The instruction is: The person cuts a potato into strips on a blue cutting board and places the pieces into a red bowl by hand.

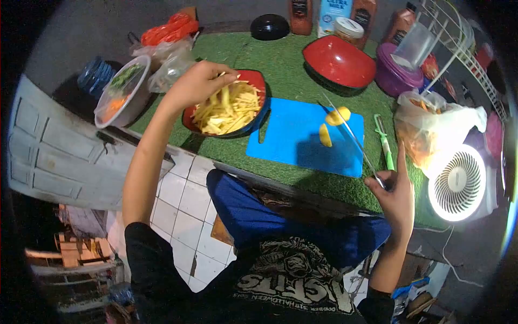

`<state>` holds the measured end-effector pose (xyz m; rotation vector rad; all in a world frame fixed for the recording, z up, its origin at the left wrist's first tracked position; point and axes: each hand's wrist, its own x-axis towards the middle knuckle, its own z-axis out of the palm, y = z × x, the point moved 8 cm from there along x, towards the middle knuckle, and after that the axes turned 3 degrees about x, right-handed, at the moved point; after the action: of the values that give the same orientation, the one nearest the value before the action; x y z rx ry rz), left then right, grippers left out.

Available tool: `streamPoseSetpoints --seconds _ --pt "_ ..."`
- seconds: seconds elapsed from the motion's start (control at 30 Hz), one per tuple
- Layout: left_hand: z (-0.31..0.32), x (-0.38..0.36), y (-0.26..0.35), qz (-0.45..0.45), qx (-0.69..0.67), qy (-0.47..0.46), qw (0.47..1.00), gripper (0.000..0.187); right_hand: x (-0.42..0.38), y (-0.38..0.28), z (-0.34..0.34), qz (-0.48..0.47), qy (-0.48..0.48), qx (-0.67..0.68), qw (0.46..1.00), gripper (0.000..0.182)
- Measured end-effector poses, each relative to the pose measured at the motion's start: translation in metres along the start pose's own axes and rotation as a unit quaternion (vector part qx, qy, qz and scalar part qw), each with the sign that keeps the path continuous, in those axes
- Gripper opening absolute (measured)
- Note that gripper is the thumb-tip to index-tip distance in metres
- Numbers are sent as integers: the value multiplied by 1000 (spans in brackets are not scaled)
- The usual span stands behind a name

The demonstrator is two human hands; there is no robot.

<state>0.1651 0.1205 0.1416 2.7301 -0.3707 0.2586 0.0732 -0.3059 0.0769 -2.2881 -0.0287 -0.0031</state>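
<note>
Dim room with grey walls, white floor tiles (186, 208) below and a counter (224, 46) covered in green artificial turf. At far left, an oval plastic tub (138, 108) of leafy greens (127, 77) and orange pieces (113, 108), probably set aside to leave the middle free. Beside it, a clear plastic bag (167, 67). Next, the left hand (202, 81) above a red-and-black bowl (261, 81) heaped with yellow potato strips (237, 116), fingers half curled downward over blurred strips. Cannot tell from the blur about a grip on any. Right up against the bowl, a blue cutting board (297, 124), likely for a short reach between the two. On the board's right half, a potato chunk (342, 114) and a potato wedge (325, 135). Slanting across the chunk in this view, a knife (354, 139), pointing away from the body, perhaps for safety. Farther right, a green peeler (386, 148), presumably within easy reach on purpose. Then the right hand (395, 197), closed around the knife's handle with forefinger straight. Lastly, a plastic bag of orange-brown contents (423, 132) and a brightly lit round fan (457, 182).
</note>
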Motion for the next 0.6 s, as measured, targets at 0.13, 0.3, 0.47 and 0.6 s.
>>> streamPoseSetpoints --seconds 0.13,0.3,0.47,0.6 --pt "11 -3 -22 -62 -152 -95 982 34 5 3 0 3 -2 3 1000 112" --pt "5 -1 -24 -48 -186 -105 976 37 8 1 2 -13 1 -12 1000 112" --pt "-2 -3 -27 -145 -173 -86 970 38 9 -1 7 -34 -11 -2 999 111" --pt "-15 -1 -22 -110 20 -43 993 31 6 -1 5 -20 -12 1 1000 110"
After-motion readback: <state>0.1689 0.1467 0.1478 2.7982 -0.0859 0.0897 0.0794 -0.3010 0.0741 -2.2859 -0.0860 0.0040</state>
